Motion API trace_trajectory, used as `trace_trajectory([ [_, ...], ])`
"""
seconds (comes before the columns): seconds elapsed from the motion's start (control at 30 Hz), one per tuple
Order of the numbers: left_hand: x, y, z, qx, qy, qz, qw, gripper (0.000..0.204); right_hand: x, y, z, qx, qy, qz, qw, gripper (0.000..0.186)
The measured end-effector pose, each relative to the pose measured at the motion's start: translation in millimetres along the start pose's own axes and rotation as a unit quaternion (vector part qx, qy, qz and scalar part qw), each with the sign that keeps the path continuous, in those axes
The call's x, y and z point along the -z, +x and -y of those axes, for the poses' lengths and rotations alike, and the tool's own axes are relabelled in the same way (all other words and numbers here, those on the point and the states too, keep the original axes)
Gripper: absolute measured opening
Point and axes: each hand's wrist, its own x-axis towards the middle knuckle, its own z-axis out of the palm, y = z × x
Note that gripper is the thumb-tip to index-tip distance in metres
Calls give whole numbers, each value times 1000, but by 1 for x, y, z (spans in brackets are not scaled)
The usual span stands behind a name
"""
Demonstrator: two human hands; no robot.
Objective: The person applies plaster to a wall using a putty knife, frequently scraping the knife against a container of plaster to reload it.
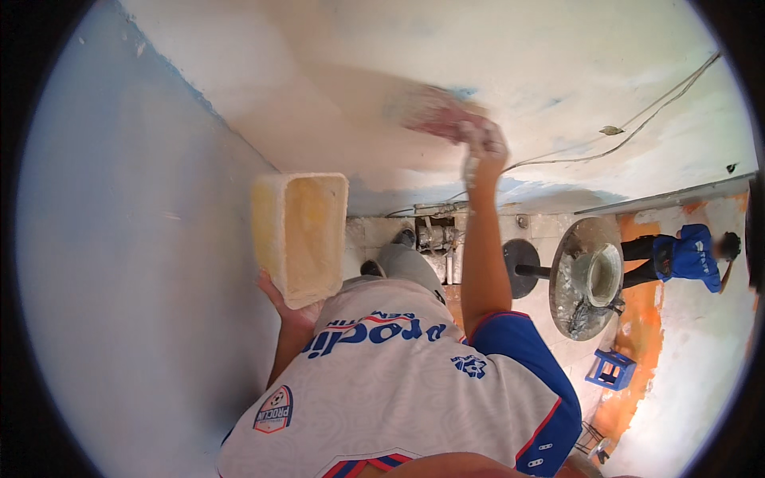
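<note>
My left hand (296,317) grips the lower end of a yellowish rectangular plastic tub (269,231), whose open side shows pale residue on the inner walls. Raised against the whitish wall (351,40), my right hand (486,147) is closed around a reddish flat tool (440,115). Motion blurs the tool, so its exact kind is unclear. Pale paste coats the fingers and wrist of that hand. Bluish patches show through the wall coating beside the tool.
A blue-grey wall (119,239) rises close on my left. Loose cables (613,148) hang along the worked wall, above pipework (437,235). To the right stand a round table (567,307) bearing a bucket (603,275), a blue crate (611,370) and another person (692,256).
</note>
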Motion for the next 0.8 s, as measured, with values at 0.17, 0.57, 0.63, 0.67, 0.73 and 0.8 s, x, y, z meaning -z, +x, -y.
trace_trajectory([
  [0.17,-1,0,-2,1,-20,-25,999,65,67,-13,40,142,-29,-110,983,17],
  [0.57,15,6,-8,34,28,-14,999,78,57,-17,31,104,-63,-115,986,12],
  [0.63,15,10,-5,26,43,-6,999,79,6,-28,11,56,-79,-76,992,12],
  [0.67,11,17,-5,20,53,1,998,78,-12,-25,1,43,-60,-63,995,12],
  [0.73,7,20,-6,3,65,14,998,77,-2,-8,-4,50,-116,-98,987,11],
  [0.8,0,19,-11,16,-14,-12,1000,66,17,-4,20,69,-64,-111,989,10],
])
